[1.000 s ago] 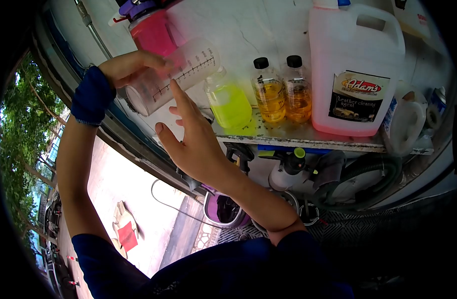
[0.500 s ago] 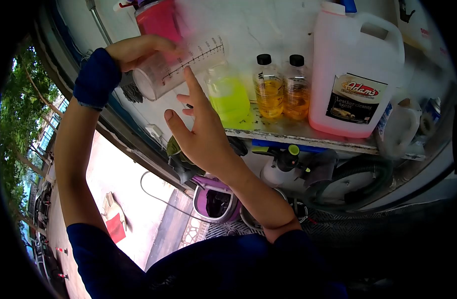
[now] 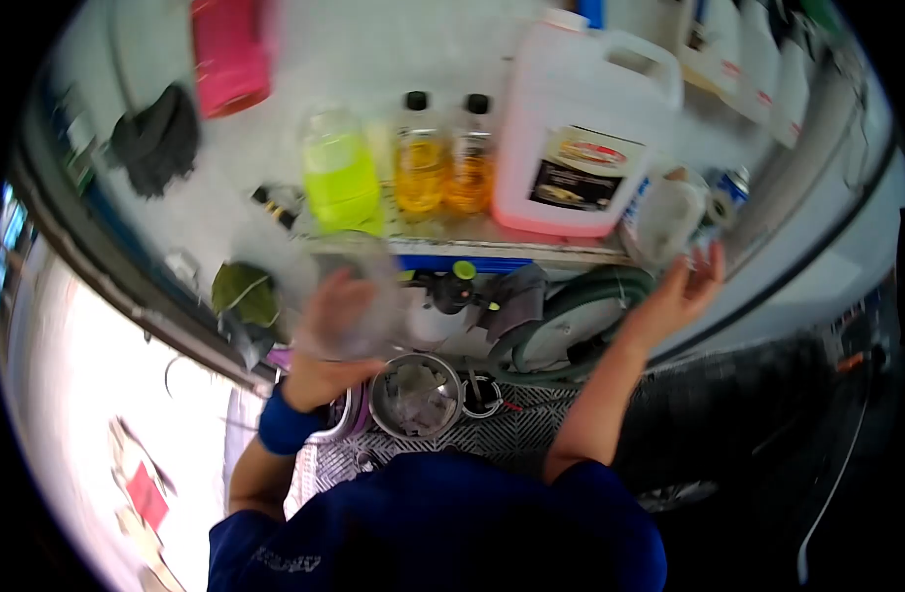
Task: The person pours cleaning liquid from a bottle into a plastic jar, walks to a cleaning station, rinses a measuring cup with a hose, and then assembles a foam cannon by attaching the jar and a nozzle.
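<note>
My left hand [image 3: 329, 340] is wrapped round a clear measuring cup [image 3: 368, 261], blurred by motion, in front of the shelf's left end. Fingers show through the plastic. At the right end of the shelf, my right hand [image 3: 679, 291] has its fingers apart and holds nothing. Closest to its fingertips is an empty-looking translucent jug [image 3: 666, 217]; whether they touch it I cannot tell. Left of that jug stands a large canister of pink liquid [image 3: 578, 138] with a black label. Two black-capped bottles of amber liquid [image 3: 420, 168] and a yellow-green container [image 3: 341, 178] stand further left.
Below the shelf [image 3: 472, 247] are a pump sprayer [image 3: 442, 306], a coiled green hose [image 3: 531, 345] and a metal bowl [image 3: 413, 395] on the floor. Spray bottles [image 3: 753, 59] hang at upper right. A dark brush [image 3: 158, 143] and a pink container [image 3: 230, 59] are at upper left.
The measuring cup has come down and toward me in my left hand. My right hand has moved from beside the cup to the shelf's right end. The view has shifted right.
</note>
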Tool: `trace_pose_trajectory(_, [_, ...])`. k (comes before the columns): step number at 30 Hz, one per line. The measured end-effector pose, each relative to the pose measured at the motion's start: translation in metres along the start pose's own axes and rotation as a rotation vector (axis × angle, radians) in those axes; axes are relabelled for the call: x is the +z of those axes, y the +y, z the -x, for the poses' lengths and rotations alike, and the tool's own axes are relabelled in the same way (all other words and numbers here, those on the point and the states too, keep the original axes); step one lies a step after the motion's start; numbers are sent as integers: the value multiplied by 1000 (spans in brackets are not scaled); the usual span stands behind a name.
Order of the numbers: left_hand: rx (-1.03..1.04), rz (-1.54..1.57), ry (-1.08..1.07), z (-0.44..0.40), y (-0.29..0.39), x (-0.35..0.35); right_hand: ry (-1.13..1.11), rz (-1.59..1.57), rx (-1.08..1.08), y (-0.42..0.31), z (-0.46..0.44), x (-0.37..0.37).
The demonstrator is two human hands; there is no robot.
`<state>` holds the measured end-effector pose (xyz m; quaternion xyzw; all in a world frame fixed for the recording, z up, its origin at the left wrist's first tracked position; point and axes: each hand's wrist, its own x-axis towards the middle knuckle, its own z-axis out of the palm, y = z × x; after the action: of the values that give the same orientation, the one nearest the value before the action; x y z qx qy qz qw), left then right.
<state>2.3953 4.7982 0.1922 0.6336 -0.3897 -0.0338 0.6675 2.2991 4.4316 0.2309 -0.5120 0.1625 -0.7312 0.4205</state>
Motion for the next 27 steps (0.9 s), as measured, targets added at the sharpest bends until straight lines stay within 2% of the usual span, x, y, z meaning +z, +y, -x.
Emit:
trace_pose_trajectory(1, [9,43,-40,6,-13,18,40,137,-33,20,-27,-14])
trace_pose_trajectory(3, [8,-149,-118,21,-32,49,-6,388,-155,84,-78,-52])
trace_pose_trajectory(4, [43,-280,-183,19,-32,62,-68,499,-107,98,-97,-61])
trace_pose_trajectory(6, [57,-202,-186,22,-34,91,-263,532,-104,119,-119,-73])
trace_pose_trajectory(8, [16,-141,-183,23,-40,112,-481,587,-317,160,-151,-90])
trace_pose_trajectory(10, [-47,-106,-240,21,-49,129,-474,588,-255,157,-152,-86])
trace_pose_trajectory(11, [-4,-72,-197,21,-58,139,-442,559,-237,155,-153,-84])
trace_pose_trajectory(12, [36,-40,-158,20,-59,146,-433,610,-209,157,-158,-85])
trace_pose_trajectory(17, [-21,-35,-209,9,-63,166,-520,866,-239,151,-163,-84])
trace_pose_trajectory(20, [-39,-31,-198,3,-65,175,-534,762,-239,172,-178,-99])
trace_pose_trajectory(24, [-123,-69,-202,-4,-63,182,-445,551,-196,141,-178,-120])
trace_pose_trajectory(26, [-120,-83,-240,-12,-69,190,-403,534,-175,109,-174,-131])
trace_pose_trajectory(27, [-116,-110,-245,-16,-77,197,-392,416,-167,83,-166,-130])
